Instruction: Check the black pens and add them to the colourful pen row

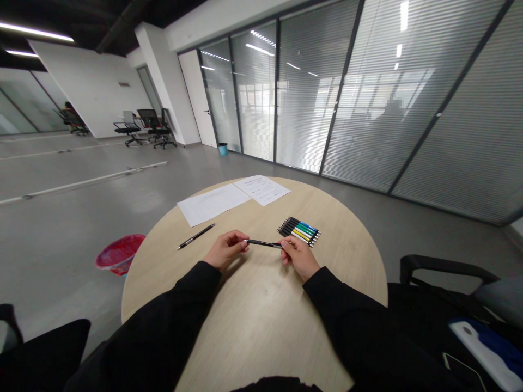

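A slim black pen [263,243] is held level above the round wooden table [261,305], one end in each hand. My left hand [227,250] pinches its left end between thumb and fingers. At the other end, my right hand [299,255] grips it the same way, hiding that tip. Just beyond my right hand lies a row of several pens [299,231] side by side, with black, blue, green, yellow and white barrels. To the left of my left hand a single black pen [196,237] rests slanted on the tabletop.
Two printed sheets of paper [214,204] lie at the table's far side. A red-lined bin [120,253] stands on the floor at left. An office chair [445,267] is close on the right, with a phone [463,373] and a white-and-blue item on it.
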{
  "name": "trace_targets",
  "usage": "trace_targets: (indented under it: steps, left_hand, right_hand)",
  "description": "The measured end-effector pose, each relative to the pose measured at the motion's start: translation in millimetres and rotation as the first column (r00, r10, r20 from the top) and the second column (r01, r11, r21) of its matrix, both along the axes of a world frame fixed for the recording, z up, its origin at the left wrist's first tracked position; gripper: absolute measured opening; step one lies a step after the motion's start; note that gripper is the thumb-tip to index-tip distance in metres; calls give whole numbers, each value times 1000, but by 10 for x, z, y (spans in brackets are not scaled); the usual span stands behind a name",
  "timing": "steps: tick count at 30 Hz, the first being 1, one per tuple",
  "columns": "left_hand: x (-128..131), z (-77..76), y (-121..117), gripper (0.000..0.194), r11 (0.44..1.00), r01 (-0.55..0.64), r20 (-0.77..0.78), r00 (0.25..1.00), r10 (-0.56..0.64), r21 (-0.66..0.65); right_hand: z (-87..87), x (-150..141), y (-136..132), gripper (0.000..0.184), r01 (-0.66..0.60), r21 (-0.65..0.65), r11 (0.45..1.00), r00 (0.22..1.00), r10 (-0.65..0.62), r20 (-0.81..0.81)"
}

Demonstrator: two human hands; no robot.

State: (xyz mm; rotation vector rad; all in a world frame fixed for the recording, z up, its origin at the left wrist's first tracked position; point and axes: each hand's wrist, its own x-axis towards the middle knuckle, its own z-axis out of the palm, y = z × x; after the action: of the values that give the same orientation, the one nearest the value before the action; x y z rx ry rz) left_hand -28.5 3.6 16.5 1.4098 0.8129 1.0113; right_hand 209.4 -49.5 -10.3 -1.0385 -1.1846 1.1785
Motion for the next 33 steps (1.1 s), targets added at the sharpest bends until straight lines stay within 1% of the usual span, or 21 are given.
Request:
trace_targets:
  steps: [3, 6, 12, 18, 23, 29, 33]
  left_hand:
    - [8, 15, -9, 34, 1000, -15, -12, 1000, 15, -7]
    - [13, 19, -9, 32, 1000, -30, -24, 999, 29, -6]
    - [13, 18, 7, 27, 996, -35, -83, 996, 41, 77]
    - [25, 45, -2, 33, 989, -52, -110, 992, 67, 135]
    - [15, 24, 5, 31, 987, -23, -135, 990, 45, 158]
    - [11, 26, -4, 29, 984, -26, -144, 988, 52, 174]
    - [20, 60, -19, 28, 984, -47, -140, 988, 72, 173]
  right_hand:
    - [0, -9, 2, 37, 22, -10, 1000, 998, -23, -50]
    - [-8, -13, 5, 38, 17, -18, 1000, 997, -18, -69]
    - [-31, -12, 11, 36, 4, -31, 1000, 997, -6, -72]
    - [-30, -15, 2, 35, 19, -29, 999, 998, -21, -66]
    - [-37, -10, 4, 34, 25, -34, 999, 998, -27, -63]
    - [-10, -18, 10, 34, 48, -48, 998, 990, -54, -130]
    - [16, -34, 4, 37, 42, -97, 994, 977, -61, -205]
